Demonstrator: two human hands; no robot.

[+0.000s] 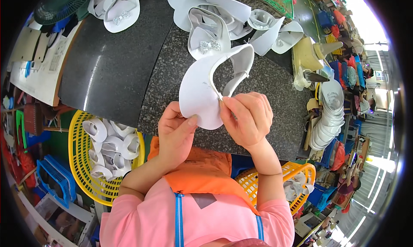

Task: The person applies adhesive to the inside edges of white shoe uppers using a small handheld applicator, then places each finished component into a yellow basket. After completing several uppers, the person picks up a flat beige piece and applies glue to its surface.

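— Two hands on one white shoe upper (202, 90) above the near edge of the stone table (112, 75)?

— Yes: our left hand (174, 135) pinches its sole edge, our right hand (247, 118) pinches the strap. We could tear it by tugging sideways.

The person wears a pink short-sleeved top with blue zips under an orange apron.

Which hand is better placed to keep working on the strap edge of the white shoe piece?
Probably the right hand: its fingers already pinch the thin strap edge of the white foam shoe upper. The left hand grips the upper's lower rim, steadying it above the speckled grey stone table.
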